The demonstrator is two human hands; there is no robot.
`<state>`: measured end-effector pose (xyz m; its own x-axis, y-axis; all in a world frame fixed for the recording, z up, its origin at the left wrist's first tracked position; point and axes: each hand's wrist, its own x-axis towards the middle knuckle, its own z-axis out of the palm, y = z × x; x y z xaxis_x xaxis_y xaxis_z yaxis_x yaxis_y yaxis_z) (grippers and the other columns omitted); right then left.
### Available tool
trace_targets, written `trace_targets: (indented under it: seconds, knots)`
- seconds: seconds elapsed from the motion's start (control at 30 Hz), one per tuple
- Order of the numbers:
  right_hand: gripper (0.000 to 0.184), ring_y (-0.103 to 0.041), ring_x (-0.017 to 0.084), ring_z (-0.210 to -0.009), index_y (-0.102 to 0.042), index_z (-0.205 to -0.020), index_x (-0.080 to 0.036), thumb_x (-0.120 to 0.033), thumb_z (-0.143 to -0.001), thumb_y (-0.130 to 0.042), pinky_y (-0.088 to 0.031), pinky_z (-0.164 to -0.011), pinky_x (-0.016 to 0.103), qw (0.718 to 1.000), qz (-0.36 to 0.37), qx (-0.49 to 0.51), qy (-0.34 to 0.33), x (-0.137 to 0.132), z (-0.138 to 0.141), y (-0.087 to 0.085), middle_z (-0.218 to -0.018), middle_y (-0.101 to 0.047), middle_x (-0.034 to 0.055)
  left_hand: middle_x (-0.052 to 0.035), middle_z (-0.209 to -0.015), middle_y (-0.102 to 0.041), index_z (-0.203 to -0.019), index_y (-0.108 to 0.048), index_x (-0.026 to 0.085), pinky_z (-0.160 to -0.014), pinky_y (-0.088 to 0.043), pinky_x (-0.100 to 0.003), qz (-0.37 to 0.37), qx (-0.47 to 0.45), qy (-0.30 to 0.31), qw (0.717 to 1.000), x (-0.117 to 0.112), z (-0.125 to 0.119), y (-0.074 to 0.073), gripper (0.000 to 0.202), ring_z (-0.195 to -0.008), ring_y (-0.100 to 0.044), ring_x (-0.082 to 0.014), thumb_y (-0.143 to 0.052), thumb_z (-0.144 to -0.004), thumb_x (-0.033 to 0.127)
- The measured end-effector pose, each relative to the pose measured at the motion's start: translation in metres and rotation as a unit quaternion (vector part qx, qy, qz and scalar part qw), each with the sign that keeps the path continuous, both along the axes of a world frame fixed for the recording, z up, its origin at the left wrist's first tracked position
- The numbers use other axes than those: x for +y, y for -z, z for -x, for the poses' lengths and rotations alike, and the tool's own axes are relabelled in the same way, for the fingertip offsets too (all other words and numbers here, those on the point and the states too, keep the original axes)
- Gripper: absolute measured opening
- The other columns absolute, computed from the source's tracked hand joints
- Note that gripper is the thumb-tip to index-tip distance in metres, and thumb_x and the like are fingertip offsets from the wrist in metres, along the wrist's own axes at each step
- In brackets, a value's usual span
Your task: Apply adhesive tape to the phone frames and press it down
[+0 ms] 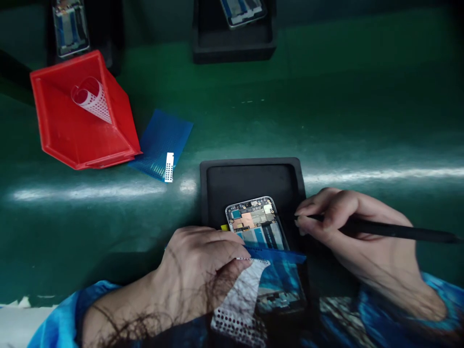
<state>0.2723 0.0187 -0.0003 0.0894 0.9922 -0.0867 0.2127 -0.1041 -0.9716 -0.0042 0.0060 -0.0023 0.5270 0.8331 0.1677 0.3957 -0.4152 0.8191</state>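
An opened smartphone (pixel 259 220) with bare circuit boards lies tilted in a black tray (pixel 250 166). Over its lower half, my left hand (pixel 203 263) pinches a white perforated sticker sheet (pixel 239 295). A strip of blue film (pixel 279 254) stretches from beside those fingers across the phone; whether it is joined to the sheet I cannot tell. Beside the tray's right edge, my right hand (pixel 348 222) is closed around a slim black pen-like tool (pixel 395 231). Its rear end points right, and the working tip is hidden or lost against the dark tray.
At the left stands a red bin (pixel 65 125) with a curled white perforated sheet (pixel 96 104) inside. Blue film (pixel 166 133) lies beside it, bearing a white perforated strip (pixel 169 168). Another black tray (pixel 235 55) holds a phone (pixel 242 9); a further phone (pixel 71 29) is behind the bin.
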Motion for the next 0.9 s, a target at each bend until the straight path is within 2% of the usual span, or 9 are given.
trace_targets:
  seconds: [0.07, 0.2, 0.3, 0.5, 0.63, 0.7, 0.8, 0.9]
  knots:
    - [0.034, -0.08, 0.013, -0.069, -0.068, -0.063, -0.03, -0.022, -0.077, -0.098, -0.064, -0.063, 0.014, 1.0, 0.012, 0.02, 0.004, 0.0009, -0.0028, 0.0021, -0.07, -0.08, -0.0032, 0.0002, -0.093, -0.094, -0.096, -0.073, 0.028, -0.065, -0.073, -0.028, 0.001, 0.003, 0.005, 1.0, -0.0005, 0.0008, 0.0009, 0.011, -0.069, -0.089, -0.0184, -0.071, -0.107, 0.027]
    - [0.042, -0.074, 0.009, -0.061, -0.067, -0.067, -0.028, -0.04, -0.08, -0.106, -0.062, -0.059, 0.014, 0.997, 0.045, 0.064, 0.002, 0.0039, -0.0065, 0.0064, -0.072, -0.078, -0.0041, 0.0016, -0.093, -0.093, -0.098, -0.074, 0.028, -0.066, -0.073, -0.028, -0.006, 0.0, 0.001, 1.0, -0.0005, 0.001, 0.0025, 0.011, -0.069, -0.088, -0.0176, -0.071, -0.109, 0.029]
    - [0.046, -0.071, 0.008, -0.056, -0.067, -0.066, -0.027, -0.045, -0.078, -0.108, -0.061, -0.056, 0.015, 0.995, 0.062, 0.082, 0.002, 0.004, -0.0067, 0.0071, -0.071, -0.077, -0.0048, 0.0026, -0.091, -0.093, -0.098, -0.073, 0.028, -0.066, -0.073, -0.028, -0.016, 0.002, 0.002, 1.0, 0.0006, 0.0001, 0.0026, 0.014, -0.068, -0.088, -0.0169, -0.068, -0.111, 0.03]
    - [0.039, -0.076, 0.01, -0.065, -0.072, -0.068, -0.028, -0.038, -0.076, -0.109, -0.063, -0.064, 0.015, 0.995, 0.063, 0.078, 0.027, 0.0002, -0.0067, 0.0045, -0.074, -0.08, -0.0039, 0.0028, -0.088, -0.092, -0.097, -0.075, 0.027, -0.065, -0.073, -0.028, -0.022, -0.003, 0.005, 1.0, 0.0024, -0.0014, 0.0004, 0.02, -0.068, -0.088, -0.017, -0.065, -0.114, 0.031]
    - [0.044, -0.072, 0.012, -0.051, -0.068, -0.064, -0.027, -0.039, -0.073, -0.11, -0.061, -0.053, 0.019, 0.994, 0.064, 0.09, 0.02, 0.0062, -0.0047, 0.0021, -0.065, -0.076, -0.0046, 0.0019, -0.087, -0.092, -0.095, -0.074, 0.027, -0.064, -0.072, -0.028, -0.017, -0.005, 0.004, 1.0, 0.0029, -0.0015, -0.0009, 0.02, -0.066, -0.088, -0.0172, -0.066, -0.113, 0.029]
    - [0.042, -0.072, 0.012, -0.048, -0.067, -0.064, -0.027, -0.033, -0.073, -0.108, -0.06, -0.05, 0.019, 0.995, 0.059, 0.085, 0.011, 0.0092, -0.0031, 0.0007, -0.063, -0.076, -0.0042, 0.0014, -0.089, -0.093, -0.095, -0.074, 0.027, -0.065, -0.072, -0.029, -0.003, 0.0, 0.009, 1.0, 0.003, -0.0016, -0.0014, 0.016, -0.069, -0.089, -0.0186, -0.068, -0.11, 0.027]
    - [0.031, -0.075, 0.013, -0.051, -0.071, -0.066, -0.028, -0.021, -0.074, -0.1, -0.063, -0.053, 0.018, 0.998, 0.041, 0.045, 0.011, 0.0093, -0.0006, -0.0007, -0.065, -0.079, -0.0038, 0.0007, -0.087, -0.093, -0.096, -0.075, 0.028, -0.064, -0.073, -0.03, -0.006, -0.008, 0.005, 1.0, 0.003, -0.0019, -0.0026, 0.015, -0.069, -0.089, -0.0203, -0.068, -0.109, 0.027]
    - [0.029, -0.077, 0.011, -0.055, -0.071, -0.066, -0.028, -0.017, -0.073, -0.096, -0.064, -0.057, 0.015, 1.0, 0.019, -0.001, 0.023, 0.0058, 0.0026, -0.0017, -0.064, -0.08, -0.0051, 0.0003, -0.087, -0.093, -0.094, -0.076, 0.028, -0.061, -0.073, -0.032, -0.002, -0.002, 0.002, 1.0, 0.0029, -0.0021, -0.0044, 0.016, -0.067, -0.089, -0.0212, -0.069, -0.109, 0.027]
